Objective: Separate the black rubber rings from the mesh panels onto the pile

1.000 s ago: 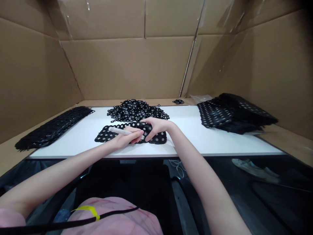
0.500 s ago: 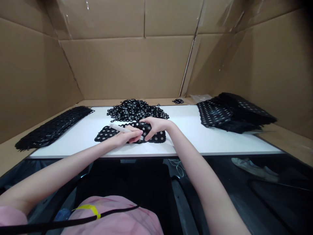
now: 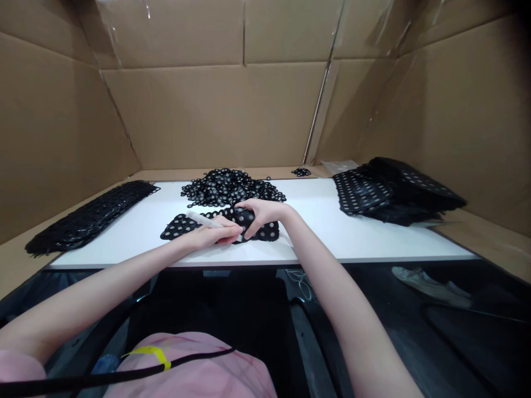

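Observation:
A white pen-shaped tool [image 3: 199,219] is held in my left hand [image 3: 218,234], fingers closed around it. It slants with its rear end up to the left, and its lower tip is down on a black sheet with round holes [image 3: 177,227]. My right hand [image 3: 265,211] grips the right half of that sheet, fingertips at the far edge and thumb toward the near side. The white tabletop appears to show through the holes. Just behind the sheet lies a heap of small black rings [image 3: 226,187]. Part of the sheet is hidden under both hands.
To the left lies a long black stack of perforated pieces [image 3: 93,215]. At the right sits a pile of black dotted sheets [image 3: 394,190]. A few rings [image 3: 301,172] lie at the back of the white table [image 3: 307,221]. Cardboard walls [image 3: 215,116] surround it.
My hands stay almost in place. The sheet's right end sits very slightly farther left, and the tool has barely shifted. Nothing was taken up or let go.

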A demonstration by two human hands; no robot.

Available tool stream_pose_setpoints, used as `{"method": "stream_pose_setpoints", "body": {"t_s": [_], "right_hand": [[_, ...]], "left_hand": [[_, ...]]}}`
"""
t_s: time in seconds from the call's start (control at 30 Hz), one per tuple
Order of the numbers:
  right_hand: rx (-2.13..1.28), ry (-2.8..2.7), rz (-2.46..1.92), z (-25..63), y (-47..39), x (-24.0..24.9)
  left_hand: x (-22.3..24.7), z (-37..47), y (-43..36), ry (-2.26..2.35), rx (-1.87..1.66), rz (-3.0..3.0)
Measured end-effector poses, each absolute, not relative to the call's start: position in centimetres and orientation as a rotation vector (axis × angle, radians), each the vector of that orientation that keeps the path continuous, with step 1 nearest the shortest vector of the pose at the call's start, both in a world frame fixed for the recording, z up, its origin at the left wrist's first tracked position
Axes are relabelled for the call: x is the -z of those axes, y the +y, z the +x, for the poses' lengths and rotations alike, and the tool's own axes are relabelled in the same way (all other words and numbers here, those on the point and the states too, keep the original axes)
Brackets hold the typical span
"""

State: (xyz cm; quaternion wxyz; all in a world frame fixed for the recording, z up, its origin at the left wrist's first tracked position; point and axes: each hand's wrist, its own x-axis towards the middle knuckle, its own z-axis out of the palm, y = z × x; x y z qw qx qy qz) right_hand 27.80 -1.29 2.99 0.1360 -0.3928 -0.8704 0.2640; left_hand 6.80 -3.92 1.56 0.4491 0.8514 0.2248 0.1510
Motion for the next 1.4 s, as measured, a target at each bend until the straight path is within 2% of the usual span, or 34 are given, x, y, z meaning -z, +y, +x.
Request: {"method": "stream_pose_setpoints", "body": {"t_s": [0.33, 0.73, 0.93, 1.2, 1.4], "right_hand": [[-0.898, -2.555, -1.073, 27.8, -1.3, -3.2], [-0.827, -2.535, -1.190, 28.1, -1.1, -3.1], [-0.757, -2.522, -1.312, 29.1, 0.4, -2.3], [-0.662, -2.504, -1.303, 27.4, 2.5, -1.9], [-0.715, -2.334, -1.267, 26.6, 2.1, -0.5]], "left_hand": [[-1.5, 6.7, -4.0, 0.533, -0.346, 2.150], [-1.1, 6.6, -3.8, 0.566, -0.421, 2.022], [-0.1, 6.7, -1.6, 0.654, -0.656, 1.828], [0.2, 6.3, 2.3, 0.696, -0.731, 1.932], [0.5, 6.0, 2.8, 0.696, -0.786, 1.900]]}}
